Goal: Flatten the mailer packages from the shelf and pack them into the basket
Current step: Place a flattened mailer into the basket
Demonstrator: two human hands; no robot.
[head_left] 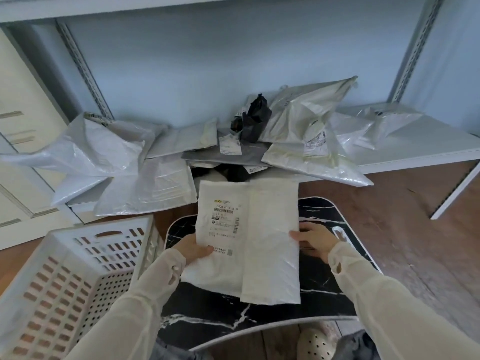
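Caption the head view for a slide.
The left hand and right hand grip a white labelled mailer over a black marble-pattern table, white basket at left, more mailers piled on the shelf.

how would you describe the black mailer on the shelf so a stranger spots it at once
Look at the low white shelf against the blue wall, heaped with pale mailer packages. Near the heap's middle, on top, sits the black mailer. It is the only crumpled black lump standing up among flat white and grey bags.

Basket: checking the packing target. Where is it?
Head view, lower left: the basket sits left of the black marble table, beside the left hand gripping the white mailer.
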